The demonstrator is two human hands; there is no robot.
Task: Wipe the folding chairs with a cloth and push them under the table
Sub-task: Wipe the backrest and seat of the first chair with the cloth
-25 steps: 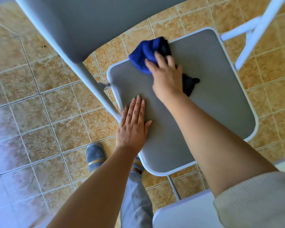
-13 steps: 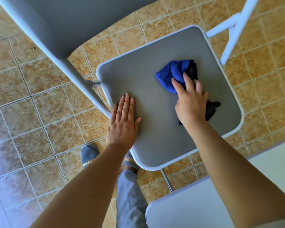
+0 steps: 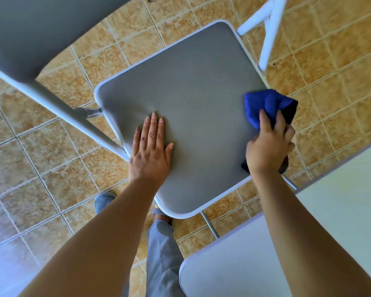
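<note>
Seen from above, a person leans over a grey folding chair seat [image 3: 197, 99] on a tan tiled floor [image 3: 51, 157], both bare forearms reaching forward and down. The left hand [image 3: 150, 151] lies palm down on the seat by its left edge, next to the frame tube [image 3: 73, 116] that rises to the backrest [image 3: 30, 35]. Its fingers [image 3: 153, 129] are straight and held together, the thumb is spread to the right, and it holds nothing. The right hand [image 3: 268, 146] is at the seat's right edge, wrist bent, with its fingers curled down over a bunched blue cloth [image 3: 263, 103] and gripping it. The cloth rests on that right edge and partly overhangs it, and a darker fold shows under the hand. Half a second ago the cloth was further in on the seat, nearer its middle. A second ago it was at the far left corner, by the backrest, so it has swept across to the right edge. The left hand has stayed flat in the same spot on the seat. A pale table [image 3: 341, 211] fills the lower right corner, just beside the chair's near edge. A grey trouser leg [image 3: 161, 254] and a slipper [image 3: 103, 200] show below the seat, and white legs [image 3: 270, 28] stand at the top right.
</note>
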